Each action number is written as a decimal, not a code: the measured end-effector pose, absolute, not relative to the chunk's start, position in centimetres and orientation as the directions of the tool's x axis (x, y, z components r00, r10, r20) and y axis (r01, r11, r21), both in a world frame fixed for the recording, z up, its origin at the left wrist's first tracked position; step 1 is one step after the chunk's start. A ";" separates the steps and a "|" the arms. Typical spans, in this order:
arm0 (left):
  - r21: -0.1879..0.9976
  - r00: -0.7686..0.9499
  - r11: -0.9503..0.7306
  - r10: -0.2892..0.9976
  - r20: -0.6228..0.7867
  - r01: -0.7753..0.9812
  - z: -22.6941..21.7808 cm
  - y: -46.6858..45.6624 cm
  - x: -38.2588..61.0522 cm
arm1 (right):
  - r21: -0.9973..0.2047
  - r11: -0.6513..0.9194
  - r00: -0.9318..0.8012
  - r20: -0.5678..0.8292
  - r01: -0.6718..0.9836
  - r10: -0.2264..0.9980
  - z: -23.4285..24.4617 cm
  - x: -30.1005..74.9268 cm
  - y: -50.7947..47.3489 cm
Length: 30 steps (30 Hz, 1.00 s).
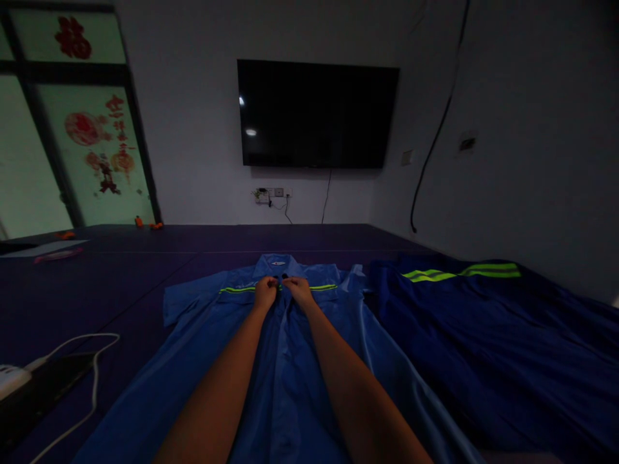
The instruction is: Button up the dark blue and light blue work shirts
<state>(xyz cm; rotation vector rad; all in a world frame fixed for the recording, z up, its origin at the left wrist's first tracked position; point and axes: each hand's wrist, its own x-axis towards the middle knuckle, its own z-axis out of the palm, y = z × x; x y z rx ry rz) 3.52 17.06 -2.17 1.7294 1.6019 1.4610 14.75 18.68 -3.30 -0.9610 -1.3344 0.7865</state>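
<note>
A blue short-sleeved work shirt [283, 386] lies spread on the dark purple surface, its collar [276, 265] at the far end and a yellow-green stripe across the chest. Just below the collar, my left hand [265, 293] pinches the left side of the shirt's front opening. Close beside it, my right hand [298, 291] pinches the right side at the same height. Small dark spots show at the fingertips of both hands; I cannot make out what they are. Both forearms reach over the lower part of the shirt and hide some of it.
On the right lies a darker blue garment [464, 328] with yellow-green bands. A white power strip [13, 380] with a white cable [95, 367] rests at left on a black object. A television [319, 116] hangs on the far wall. Small orange items [155, 226] stand near the door.
</note>
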 end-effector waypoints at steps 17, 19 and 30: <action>0.820 -0.192 -0.311 0.875 0.444 0.481 -2.3 17.1 3.5 | -0.896 0.427 0.156 0.442 0.121 0.884 -3.8 14.7 19.2; 0.819 -0.193 -0.313 0.873 0.447 0.481 -2.2 17.1 3.6 | -0.896 0.428 0.159 0.443 0.123 0.882 -3.9 14.6 19.3; 0.809 -0.193 -0.321 0.866 0.461 0.492 -2.3 17.2 3.5 | -0.878 0.462 0.125 0.476 0.123 0.871 -3.8 14.7 19.1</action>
